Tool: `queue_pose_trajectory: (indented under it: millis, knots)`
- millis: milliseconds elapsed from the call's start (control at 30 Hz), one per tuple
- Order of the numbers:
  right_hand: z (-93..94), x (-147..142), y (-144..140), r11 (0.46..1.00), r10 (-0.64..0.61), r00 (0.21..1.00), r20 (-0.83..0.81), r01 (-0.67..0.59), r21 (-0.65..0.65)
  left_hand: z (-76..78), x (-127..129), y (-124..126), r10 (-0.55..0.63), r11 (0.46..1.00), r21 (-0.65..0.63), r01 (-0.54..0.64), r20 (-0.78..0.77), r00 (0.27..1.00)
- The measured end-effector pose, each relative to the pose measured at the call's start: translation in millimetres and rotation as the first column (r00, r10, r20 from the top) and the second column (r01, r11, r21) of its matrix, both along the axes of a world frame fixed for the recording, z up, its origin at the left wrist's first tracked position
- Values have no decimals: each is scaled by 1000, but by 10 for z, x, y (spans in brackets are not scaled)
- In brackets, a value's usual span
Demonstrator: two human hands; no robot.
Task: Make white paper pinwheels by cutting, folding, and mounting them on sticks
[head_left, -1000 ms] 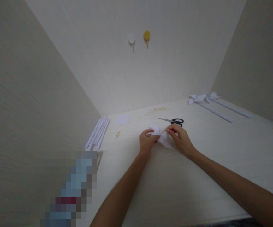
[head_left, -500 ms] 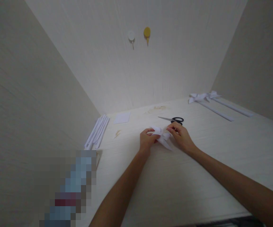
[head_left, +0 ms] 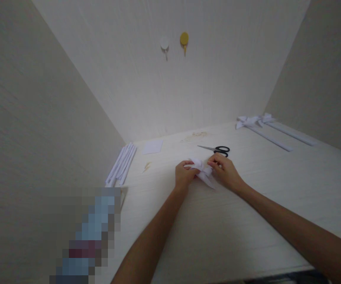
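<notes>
My left hand (head_left: 185, 175) is closed on a white paper pinwheel (head_left: 204, 179), thumb on the near side and fingers behind the paper. Its pointed blades stick out to the right, over the table. At the pinwheel's right edge, my right hand (head_left: 222, 169) pinches with thumb and forefinger; what lies between those fingertips is too small to make out. Just behind the right hand, black-handled scissors (head_left: 222, 150) lie with their blades pointing left.
Rolled white paper sticks (head_left: 123, 163) are bundled at the left wall, beside a square white sheet (head_left: 153, 146). Small tan slivers (head_left: 147, 167) lie on the white table (head_left: 217, 236). Two pinwheels on paper sticks (head_left: 272, 138) rest at back right. Wall hooks (head_left: 184, 39) hang above.
Both hands stay almost in place around the pinwheel. The view has shifted very slightly; nothing else has visibly moved.
</notes>
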State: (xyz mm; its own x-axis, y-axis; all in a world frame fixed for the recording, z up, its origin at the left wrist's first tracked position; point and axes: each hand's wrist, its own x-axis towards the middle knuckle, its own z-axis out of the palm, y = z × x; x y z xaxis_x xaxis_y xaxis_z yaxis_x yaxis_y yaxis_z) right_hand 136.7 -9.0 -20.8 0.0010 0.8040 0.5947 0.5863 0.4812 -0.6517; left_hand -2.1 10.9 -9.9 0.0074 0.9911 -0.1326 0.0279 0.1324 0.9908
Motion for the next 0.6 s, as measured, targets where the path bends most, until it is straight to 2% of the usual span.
queue_pose_trajectory:
  millis: [400, 600]
  knots:
    - [-11, 14, -12, 998, 58, 997, 53, -60, 22, -45, -15, 8, 16, 999, 43, -15, -34, 999]
    - [6, -7, -42, 1000, -5, 996, 88, 3, 20, -37, -14, 5, 31, 999, 46, -30, -35, 999]
